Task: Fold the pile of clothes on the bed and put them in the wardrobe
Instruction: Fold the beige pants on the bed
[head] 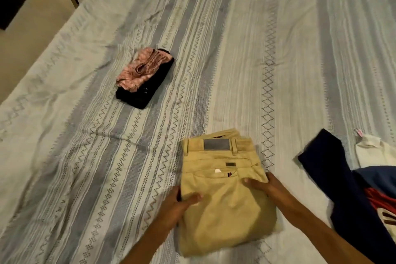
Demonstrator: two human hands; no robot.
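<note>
We log: folded khaki trousers [222, 191] flat on bed [278, 49], near edge, waistband patch up. Our left hand [177, 206] grasps trousers' left edge, thumb on top; our right hand [263, 184] grasps right edge likewise. Folded black garment [147, 90] with pink patterned piece [143, 68] on top, well apart. Unfolded pile [353, 188] at right: navy, white, possibly striped item.
</note>
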